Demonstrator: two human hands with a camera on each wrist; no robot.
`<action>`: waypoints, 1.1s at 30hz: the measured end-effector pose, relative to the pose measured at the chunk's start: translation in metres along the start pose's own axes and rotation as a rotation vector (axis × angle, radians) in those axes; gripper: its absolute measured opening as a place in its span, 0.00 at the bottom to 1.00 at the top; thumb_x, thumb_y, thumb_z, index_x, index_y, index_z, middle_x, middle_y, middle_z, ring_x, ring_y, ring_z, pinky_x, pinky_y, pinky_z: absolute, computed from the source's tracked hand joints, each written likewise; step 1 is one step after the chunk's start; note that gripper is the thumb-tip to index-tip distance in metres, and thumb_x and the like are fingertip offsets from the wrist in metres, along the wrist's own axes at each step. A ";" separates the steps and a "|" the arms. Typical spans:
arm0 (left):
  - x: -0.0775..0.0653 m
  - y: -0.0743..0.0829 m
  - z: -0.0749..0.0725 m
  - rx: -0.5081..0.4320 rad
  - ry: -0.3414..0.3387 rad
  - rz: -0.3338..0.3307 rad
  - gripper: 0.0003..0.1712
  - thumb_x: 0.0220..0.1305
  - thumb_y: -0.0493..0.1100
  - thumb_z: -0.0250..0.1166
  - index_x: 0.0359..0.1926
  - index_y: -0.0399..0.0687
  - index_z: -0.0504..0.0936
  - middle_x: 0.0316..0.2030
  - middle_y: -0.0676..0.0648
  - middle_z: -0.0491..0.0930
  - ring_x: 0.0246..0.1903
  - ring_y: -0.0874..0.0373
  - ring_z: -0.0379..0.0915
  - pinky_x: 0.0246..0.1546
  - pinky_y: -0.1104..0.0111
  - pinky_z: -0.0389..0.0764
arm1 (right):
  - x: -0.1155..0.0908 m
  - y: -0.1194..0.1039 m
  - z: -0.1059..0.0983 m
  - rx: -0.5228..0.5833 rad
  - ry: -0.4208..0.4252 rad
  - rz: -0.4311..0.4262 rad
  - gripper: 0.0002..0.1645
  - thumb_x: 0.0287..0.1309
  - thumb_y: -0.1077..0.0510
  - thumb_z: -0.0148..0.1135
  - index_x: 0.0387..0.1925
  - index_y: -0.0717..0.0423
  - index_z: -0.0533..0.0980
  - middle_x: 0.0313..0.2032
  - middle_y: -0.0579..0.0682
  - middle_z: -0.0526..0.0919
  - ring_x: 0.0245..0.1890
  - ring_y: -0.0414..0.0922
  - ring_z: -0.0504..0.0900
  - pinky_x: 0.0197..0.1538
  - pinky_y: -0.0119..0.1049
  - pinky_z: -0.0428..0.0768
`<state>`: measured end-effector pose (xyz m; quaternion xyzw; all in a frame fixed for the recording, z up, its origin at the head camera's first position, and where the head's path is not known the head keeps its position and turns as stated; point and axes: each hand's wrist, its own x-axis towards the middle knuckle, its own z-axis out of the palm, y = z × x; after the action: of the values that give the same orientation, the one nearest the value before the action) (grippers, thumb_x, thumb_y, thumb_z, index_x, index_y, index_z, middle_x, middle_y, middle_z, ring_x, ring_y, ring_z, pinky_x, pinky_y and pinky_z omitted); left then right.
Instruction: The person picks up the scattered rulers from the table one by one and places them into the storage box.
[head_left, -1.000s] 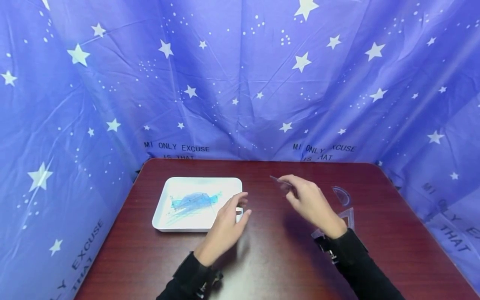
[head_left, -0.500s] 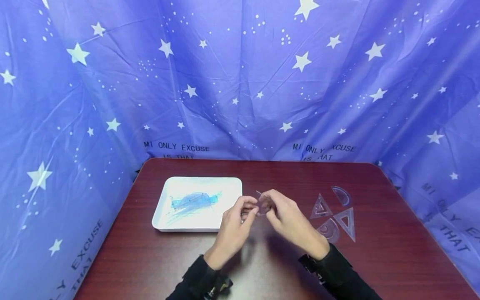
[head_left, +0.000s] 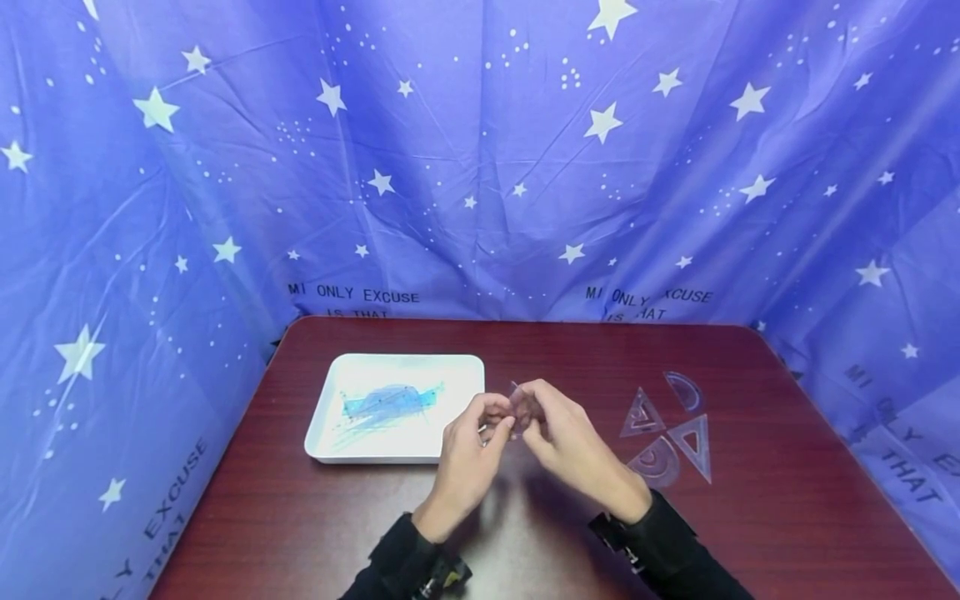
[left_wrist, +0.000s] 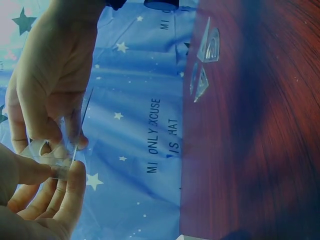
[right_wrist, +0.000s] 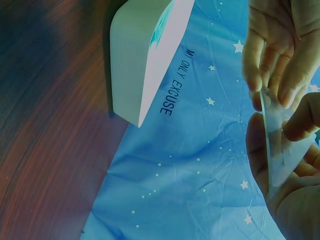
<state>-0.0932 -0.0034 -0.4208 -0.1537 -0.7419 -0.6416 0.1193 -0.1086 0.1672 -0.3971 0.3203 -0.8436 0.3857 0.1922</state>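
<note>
A clear plastic set square (right_wrist: 275, 145) is held between both hands above the table, just right of the white tray. My left hand (head_left: 468, 454) pinches one corner of it between thumb and fingers. The right hand (head_left: 576, 442) grips its other end with bent fingers. Scale marks along one edge show in the left wrist view; the fingers hide much of the rest. To the right of the hands lie two clear set squares, a smaller one (head_left: 651, 423) and a larger one (head_left: 701, 446), along with a far protractor (head_left: 684, 390) and a near protractor (head_left: 660, 471).
The white tray (head_left: 318, 442) stands at the left of the dark red table (head_left: 300, 517), with overlapping blue transparent pieces (head_left: 390, 402) inside. A blue star-patterned curtain (head_left: 480, 167) hangs around the table's back and sides.
The right hand has come left with the set square to meet the left hand, which moved slightly right and now pinches it too. The pieces on the right are more exposed.
</note>
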 end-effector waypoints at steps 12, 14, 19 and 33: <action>0.020 0.005 -0.029 0.256 0.028 0.119 0.11 0.70 0.29 0.68 0.51 0.42 0.87 0.39 0.45 0.90 0.38 0.53 0.87 0.44 0.64 0.91 | -0.005 0.001 -0.032 -0.073 -0.119 0.053 0.30 0.58 0.73 0.69 0.63 0.61 0.76 0.51 0.52 0.85 0.41 0.39 0.86 0.44 0.35 0.89; 0.026 0.006 -0.038 0.300 0.034 0.136 0.12 0.70 0.29 0.67 0.51 0.41 0.88 0.39 0.44 0.89 0.39 0.53 0.87 0.45 0.64 0.91 | -0.008 0.002 -0.039 -0.119 -0.132 0.051 0.29 0.60 0.71 0.70 0.63 0.60 0.77 0.54 0.52 0.85 0.46 0.42 0.87 0.47 0.38 0.89; 0.042 0.003 -0.066 0.442 0.058 0.162 0.13 0.70 0.28 0.67 0.51 0.41 0.90 0.39 0.43 0.89 0.40 0.51 0.87 0.44 0.60 0.91 | -0.017 0.009 -0.057 -0.238 -0.187 0.046 0.27 0.61 0.66 0.73 0.62 0.59 0.78 0.58 0.52 0.84 0.58 0.48 0.85 0.58 0.48 0.87; 0.085 -0.017 -0.141 0.819 -0.265 -0.023 0.20 0.62 0.20 0.56 0.42 0.38 0.91 0.39 0.38 0.90 0.42 0.45 0.82 0.49 0.51 0.83 | -0.042 0.043 -0.100 -0.353 -0.378 0.185 0.27 0.59 0.62 0.77 0.60 0.57 0.80 0.58 0.54 0.83 0.59 0.55 0.84 0.61 0.57 0.84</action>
<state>-0.1815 -0.1385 -0.3840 -0.1666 -0.9459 -0.2702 0.0668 -0.1000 0.2829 -0.3808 0.2697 -0.9444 0.1818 0.0483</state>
